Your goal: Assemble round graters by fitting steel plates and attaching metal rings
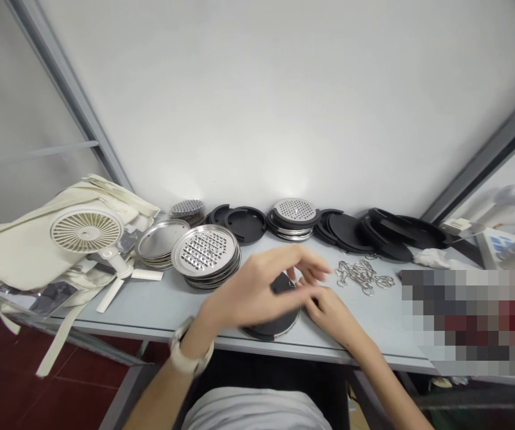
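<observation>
Working over a round black disc with a steel rim, the left hand spreads its fingers apart above it, while the right hand sits just beside it, fingertips close together at the disc's edge. Hard to say from here whether either hand is gripping it! The disc lies near the front edge of the table, with stacked steel grater plates behind and to the left, and a tangle of metal clips off to the right.
</observation>
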Tool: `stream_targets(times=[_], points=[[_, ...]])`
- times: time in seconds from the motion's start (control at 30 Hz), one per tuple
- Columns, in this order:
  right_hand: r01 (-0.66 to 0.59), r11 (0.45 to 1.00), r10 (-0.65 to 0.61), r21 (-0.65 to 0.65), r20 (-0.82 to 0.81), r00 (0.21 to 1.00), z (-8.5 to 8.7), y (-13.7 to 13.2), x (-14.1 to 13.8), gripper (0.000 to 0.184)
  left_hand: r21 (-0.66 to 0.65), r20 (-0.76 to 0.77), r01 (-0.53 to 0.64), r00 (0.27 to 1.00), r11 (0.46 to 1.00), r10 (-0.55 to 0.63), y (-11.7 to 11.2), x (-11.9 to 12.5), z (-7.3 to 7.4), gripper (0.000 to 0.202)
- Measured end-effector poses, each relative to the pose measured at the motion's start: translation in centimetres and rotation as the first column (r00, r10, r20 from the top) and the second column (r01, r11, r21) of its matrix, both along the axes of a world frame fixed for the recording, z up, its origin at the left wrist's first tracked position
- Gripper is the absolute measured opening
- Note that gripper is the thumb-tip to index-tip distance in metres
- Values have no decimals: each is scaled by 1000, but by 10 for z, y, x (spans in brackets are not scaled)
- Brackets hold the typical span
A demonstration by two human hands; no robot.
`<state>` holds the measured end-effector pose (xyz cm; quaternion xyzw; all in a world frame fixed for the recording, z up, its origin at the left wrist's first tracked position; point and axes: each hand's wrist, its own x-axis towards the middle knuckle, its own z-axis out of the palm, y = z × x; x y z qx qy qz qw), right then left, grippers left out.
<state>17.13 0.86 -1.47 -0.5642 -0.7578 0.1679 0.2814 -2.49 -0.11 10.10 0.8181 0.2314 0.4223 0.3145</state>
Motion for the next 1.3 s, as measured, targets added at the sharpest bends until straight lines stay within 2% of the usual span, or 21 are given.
stream_targets(times=[0.03, 0.07, 0.1, 0.13, 0.2, 0.27, 0.33, 0.43, 0.6, 0.77, 0.9, 1.0, 1.3], points=[[-33, 999, 33, -9, 0, 999, 0, 0, 0, 30, 53, -139, 52, 989, 997, -44, 14, 2, -2, 13], [-61, 998, 61, -19, 0, 998, -1, 1, 0, 31, 111, -306, 112, 949, 987, -73, 28, 3, -7, 13], [-70, 997, 70, -25, 3, 998, -1, 1, 1, 31, 131, -358, 118, 932, 984, -64, 39, 5, -13, 14], [-68, 997, 69, -30, 8, 998, -2, 2, 1, 31, 208, -476, 129, 879, 970, -15, 49, 5, -21, 18], [-56, 998, 57, -32, 22, 998, -2, 2, 1, 30, 363, -619, 130, 774, 923, 134, 60, 6, -40, 21], [-50, 998, 52, -31, 35, 998, -3, 2, 1, 29, 463, -700, 237, 689, 854, 188, 63, 6, -58, 25], [-47, 998, 48, -29, 40, 998, -3, 2, 1, 30, 501, -716, 266, 663, 823, 221, 62, 7, -69, 24], [-51, 998, 52, -35, 30, 998, -3, 2, 1, 31, 488, -713, 225, 661, 843, 236, 61, 11, -75, 21], [-62, 997, 63, -51, 21, 998, -3, 1, 1, 27, 440, -718, 156, 653, 884, 243, 62, 16, -76, 18], [-55, 995, 57, -83, 23, 998, -5, 1, 0, 25, 395, -685, 119, 699, 911, 206, 59, 13, -78, 16], [-30, 996, 35, -84, 61, 998, -6, 2, -3, 25, 341, -655, 46, 728, 939, 203, 55, 10, -78, 15], [-38, 995, 44, -90, 71, 997, -5, 3, -5, 26, 311, -660, 5, 720, 950, 212, 53, 8, -78, 14], [-24, 996, 32, -87, 83, 996, -2, 2, -7, 26, 281, -704, 7, 681, 960, 201, 55, 8, -84, 18]])
